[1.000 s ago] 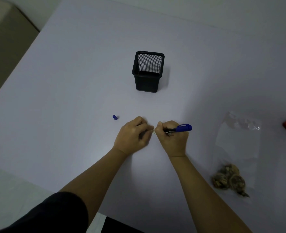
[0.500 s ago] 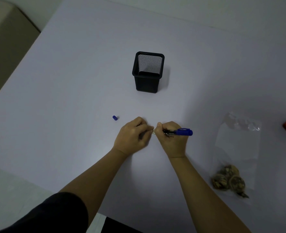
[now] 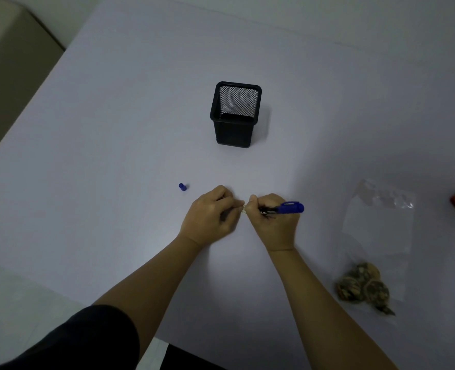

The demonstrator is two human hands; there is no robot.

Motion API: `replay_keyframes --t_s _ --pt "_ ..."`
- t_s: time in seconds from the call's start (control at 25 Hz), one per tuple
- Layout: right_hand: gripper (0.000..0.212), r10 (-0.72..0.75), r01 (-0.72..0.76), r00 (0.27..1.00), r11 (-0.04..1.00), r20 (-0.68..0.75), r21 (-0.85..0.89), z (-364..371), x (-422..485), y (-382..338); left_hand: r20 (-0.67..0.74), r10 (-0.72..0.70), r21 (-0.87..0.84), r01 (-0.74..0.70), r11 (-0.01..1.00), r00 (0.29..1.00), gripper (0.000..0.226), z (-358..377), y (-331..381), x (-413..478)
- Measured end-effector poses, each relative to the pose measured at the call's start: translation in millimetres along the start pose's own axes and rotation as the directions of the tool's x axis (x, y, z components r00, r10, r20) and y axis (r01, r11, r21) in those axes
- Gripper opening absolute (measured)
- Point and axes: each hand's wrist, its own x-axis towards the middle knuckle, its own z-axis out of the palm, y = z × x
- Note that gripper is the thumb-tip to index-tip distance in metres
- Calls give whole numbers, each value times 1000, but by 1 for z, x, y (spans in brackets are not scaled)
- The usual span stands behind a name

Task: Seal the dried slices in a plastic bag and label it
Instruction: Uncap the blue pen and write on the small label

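Table (image 3: 114,156): items by position
Pen holder (image 3: 235,114) behind centre; cap (image 3: 182,187) left of hands; bag (image 3: 378,236) at right, slices (image 3: 362,288) in its near end.

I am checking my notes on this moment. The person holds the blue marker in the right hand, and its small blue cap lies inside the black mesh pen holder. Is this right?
Not quite. The head view shows the small blue cap lying on the table, left of the left hand, not inside the black mesh pen holder. The rest holds: the right hand holds the blue marker.
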Motion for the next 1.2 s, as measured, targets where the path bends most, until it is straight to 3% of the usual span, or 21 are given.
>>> replay_keyframes --t_s 1.2 --pt "33 14 -14 999 1000 36 1 0 -1 -2 -18 1 -9 -1 1000 1000 22 0 0 0"
